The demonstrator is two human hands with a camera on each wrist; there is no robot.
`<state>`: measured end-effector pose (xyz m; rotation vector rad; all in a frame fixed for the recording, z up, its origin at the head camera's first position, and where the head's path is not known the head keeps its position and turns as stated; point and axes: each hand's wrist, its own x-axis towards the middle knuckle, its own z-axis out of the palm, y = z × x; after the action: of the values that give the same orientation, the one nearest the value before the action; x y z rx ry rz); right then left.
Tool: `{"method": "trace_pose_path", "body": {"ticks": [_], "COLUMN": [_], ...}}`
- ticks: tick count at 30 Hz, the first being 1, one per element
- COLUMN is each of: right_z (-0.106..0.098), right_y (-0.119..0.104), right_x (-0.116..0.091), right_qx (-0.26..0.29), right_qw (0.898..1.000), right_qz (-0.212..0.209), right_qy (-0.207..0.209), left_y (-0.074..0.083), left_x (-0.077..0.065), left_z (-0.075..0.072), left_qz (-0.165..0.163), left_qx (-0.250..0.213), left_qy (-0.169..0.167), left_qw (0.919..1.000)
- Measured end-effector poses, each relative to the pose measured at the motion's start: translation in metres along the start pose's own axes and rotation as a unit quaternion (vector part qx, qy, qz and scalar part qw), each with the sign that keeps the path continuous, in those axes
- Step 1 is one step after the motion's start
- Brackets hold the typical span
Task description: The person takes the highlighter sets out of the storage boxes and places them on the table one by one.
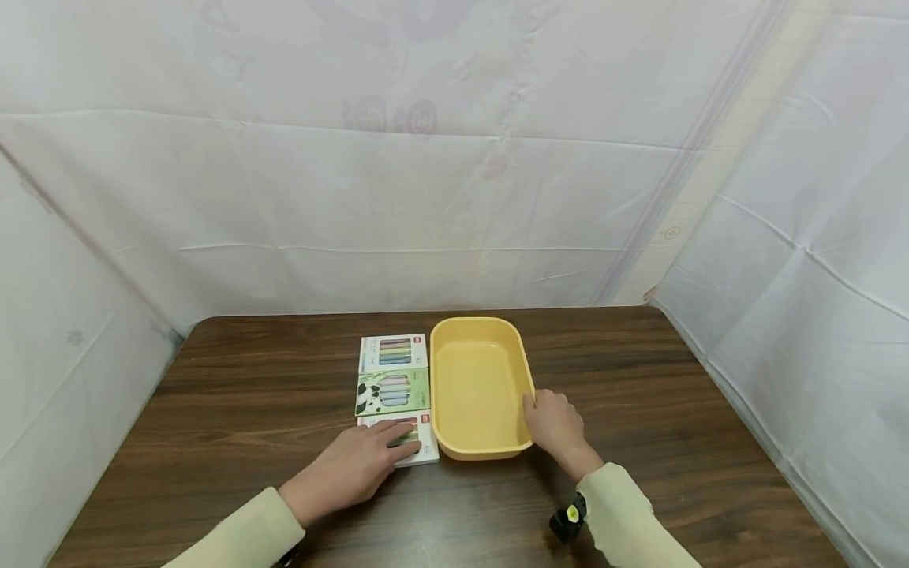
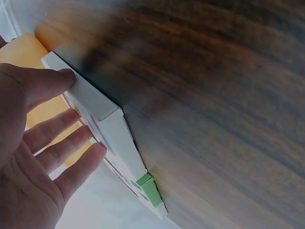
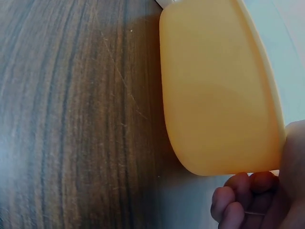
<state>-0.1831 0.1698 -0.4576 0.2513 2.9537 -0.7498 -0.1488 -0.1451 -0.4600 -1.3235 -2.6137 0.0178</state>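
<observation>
My left hand [image 1: 353, 465] rests on the nearest white box of coloured sticks [image 1: 427, 439], its fingers fairly straight over the top. In the left wrist view, the thumb [image 2: 52, 83] touches the box's white side. Behind it, in a column, lie a green panda box [image 1: 419, 390] and another white box [image 1: 369, 355], both with windows showing coloured sticks. My right hand [image 1: 557, 424] grips the right rim of a yellow plastic bin [image 1: 483, 379] near its front corner. In the right wrist view, its fingers curl beneath the bin's rim. The bin holds nothing and stands right beside the boxes.
A dark wood-grain table [image 1: 270, 371] carries everything. White sheeting [image 1: 426, 197] hangs behind its back edge and along both sides. A black wrist strap [image 1: 568, 519] shows below the right sleeve.
</observation>
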Motion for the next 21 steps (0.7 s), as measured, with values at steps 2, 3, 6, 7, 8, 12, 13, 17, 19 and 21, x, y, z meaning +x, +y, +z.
{"method": "trace_pose_path", "body": {"ticks": [2,3,6,7,8,12,13,17,19,21], "right_z": [-0.0003,-0.0005,-0.0006,-0.0007,-0.0008,-0.0018,-0.0022,-0.0038,-0.0053,-0.0068], "right_y": [-0.0003,-0.0005,-0.0011,-0.0013,-0.0015,-0.0016,-0.0012,0.0000,-0.0003,-0.0010], "right_x": [0.0010,0.0014,0.0022,0.0022,0.0022,0.0022,0.0024,0.0036,0.0037,0.0036], "right_qx": [-0.007,-0.010,-0.015,-0.015,-0.015,-0.021,-0.026,-0.043,-0.051,-0.057], "right_qw": [1.000,1.000,1.000,1.000,1.000,0.999,0.999,0.998,0.998,0.997], "right_qz": [-0.003,-0.004,-0.006,-0.007,-0.008,-0.014,-0.018,-0.033,-0.038,-0.040], "right_qy": [-0.001,-0.002,-0.006,-0.009,-0.012,-0.021,-0.020,-0.015,-0.013,-0.013], "left_y": [-0.0010,-0.0014,-0.0021,-0.0023,-0.0023,-0.0015,-0.0013,-0.0009,-0.0009,-0.0009], "left_x": [-0.0004,-0.0006,-0.0010,-0.0012,-0.0013,-0.0016,-0.0019,-0.0024,-0.0025,-0.0025], "left_z": [0.0012,0.0017,0.0021,0.0020,0.0016,0.0008,0.0007,0.0007,-0.0001,-0.0013], "left_qz": [0.001,0.003,0.005,0.005,0.003,-0.010,-0.014,-0.022,-0.025,-0.029], "left_qx": [0.000,-0.001,-0.001,-0.001,-0.003,-0.017,-0.022,-0.038,-0.045,-0.053], "left_qy": [0.006,0.009,0.018,0.019,0.016,-0.012,-0.016,-0.014,-0.009,-0.011], "left_qw": [1.0000,1.0000,0.9998,0.9998,0.9999,0.9997,0.9995,0.9989,0.9986,0.9981]}}
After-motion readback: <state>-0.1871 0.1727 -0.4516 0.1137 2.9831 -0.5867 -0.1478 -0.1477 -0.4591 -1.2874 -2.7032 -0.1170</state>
